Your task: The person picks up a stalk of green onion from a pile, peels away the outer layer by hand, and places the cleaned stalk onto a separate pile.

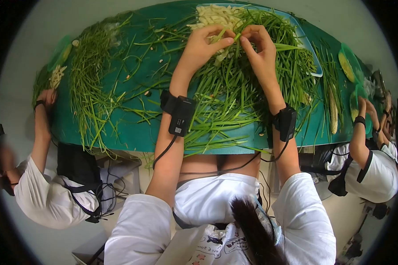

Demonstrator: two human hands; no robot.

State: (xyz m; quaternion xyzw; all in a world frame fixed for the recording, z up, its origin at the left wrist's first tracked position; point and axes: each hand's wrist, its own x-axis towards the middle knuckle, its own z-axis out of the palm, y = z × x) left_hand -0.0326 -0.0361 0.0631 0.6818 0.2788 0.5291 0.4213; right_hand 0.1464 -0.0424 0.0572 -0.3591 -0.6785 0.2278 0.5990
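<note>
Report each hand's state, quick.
Left hand: closed, pinching a green stalk.
Right hand: closed, fingertips pinching green stalk too.

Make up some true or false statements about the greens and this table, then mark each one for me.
1. The left hand and right hand meet at a green stalk. True.
2. The tabletop is bright red. False: it is green.
3. Each forearm has a black device strapped on, one on the left, one on the right. True.
4. The heap of pale pieces lies at the table edge nearest the lap. False: it lies at the far side, beyond the left hand.
</note>
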